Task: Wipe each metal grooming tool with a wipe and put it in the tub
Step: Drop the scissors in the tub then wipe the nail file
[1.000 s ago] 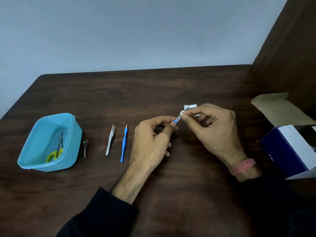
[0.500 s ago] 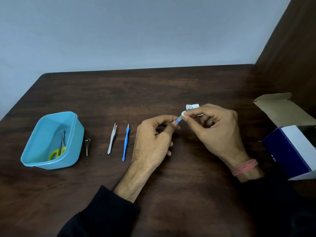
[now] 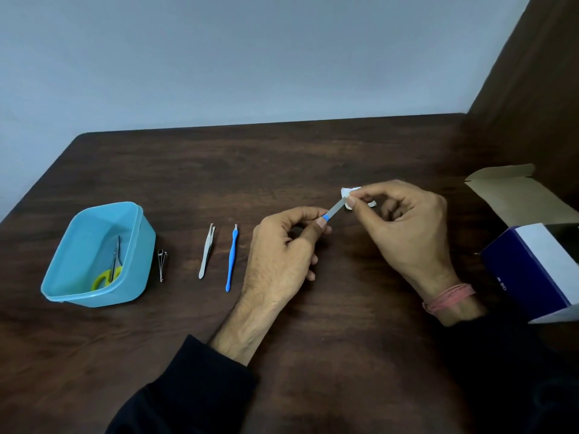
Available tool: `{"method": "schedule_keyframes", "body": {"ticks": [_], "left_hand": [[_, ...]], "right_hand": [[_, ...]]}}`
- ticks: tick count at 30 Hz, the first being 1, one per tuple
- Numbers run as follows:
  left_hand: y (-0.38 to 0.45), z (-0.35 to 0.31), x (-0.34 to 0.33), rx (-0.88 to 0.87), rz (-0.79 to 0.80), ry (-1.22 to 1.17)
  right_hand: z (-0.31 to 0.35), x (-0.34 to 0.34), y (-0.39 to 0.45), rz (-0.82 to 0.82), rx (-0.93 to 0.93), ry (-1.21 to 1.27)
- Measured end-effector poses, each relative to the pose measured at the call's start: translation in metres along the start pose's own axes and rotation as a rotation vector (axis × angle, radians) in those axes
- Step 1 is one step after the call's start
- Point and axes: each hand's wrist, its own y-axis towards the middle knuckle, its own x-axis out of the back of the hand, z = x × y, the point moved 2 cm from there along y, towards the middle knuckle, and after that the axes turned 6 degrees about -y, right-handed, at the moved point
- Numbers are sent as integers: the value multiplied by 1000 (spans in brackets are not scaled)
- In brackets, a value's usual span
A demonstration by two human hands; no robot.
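A person sits at a dark wooden worktop (image 3: 313,170), both hands raised just above it near the middle. The left hand (image 3: 282,255) pinches the blue handle end of a thin metal nail file (image 3: 335,209) between thumb and forefinger. The right hand (image 3: 404,233) pinches a small white wipe (image 3: 347,195) around the file's far end, its grip pressed together on the wipe and blade.

To the left, well apart from the hands, lies a row of tools on the worktop: a blue-handled pusher (image 3: 232,258), then tweezers (image 3: 207,250), then a small nail clipper (image 3: 162,260) just beside a light blue tub (image 3: 138,245). Inside the tub lie scissors (image 3: 111,270) with yellow-green handles.

At the right edge stands an open cardboard box (image 3: 529,264), dark blue and white, its flap raised. A pink thread band (image 3: 448,297) circles the right wrist.
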Motion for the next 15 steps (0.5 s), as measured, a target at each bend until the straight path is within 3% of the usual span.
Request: {"method": "schedule_keyframes", "body": {"ticks": [15], "left_hand": [[0,1,0,-22,12,-8]], "right_hand": [[4,-3,-2,62,66,-1]]}}
